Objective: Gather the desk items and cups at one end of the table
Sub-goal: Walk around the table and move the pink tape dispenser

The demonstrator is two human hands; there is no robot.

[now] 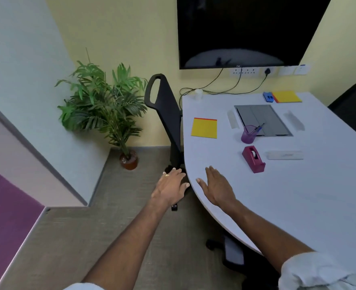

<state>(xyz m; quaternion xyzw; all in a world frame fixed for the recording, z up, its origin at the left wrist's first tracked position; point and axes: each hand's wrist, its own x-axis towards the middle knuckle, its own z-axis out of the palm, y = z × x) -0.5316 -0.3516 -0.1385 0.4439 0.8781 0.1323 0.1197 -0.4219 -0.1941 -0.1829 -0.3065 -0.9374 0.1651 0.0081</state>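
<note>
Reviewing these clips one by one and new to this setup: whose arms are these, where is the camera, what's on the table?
No machine: one picture, from a wide-angle camera on a person's head, looking down at their bare hands. The left hand is open beside the white table, the right hand open over its edge; neither holds anything. On the table lie a near yellow pad, a far yellow pad, a purple pen cup, a magenta tape dispenser, a clear ruler, a grey panel and a white cup.
</note>
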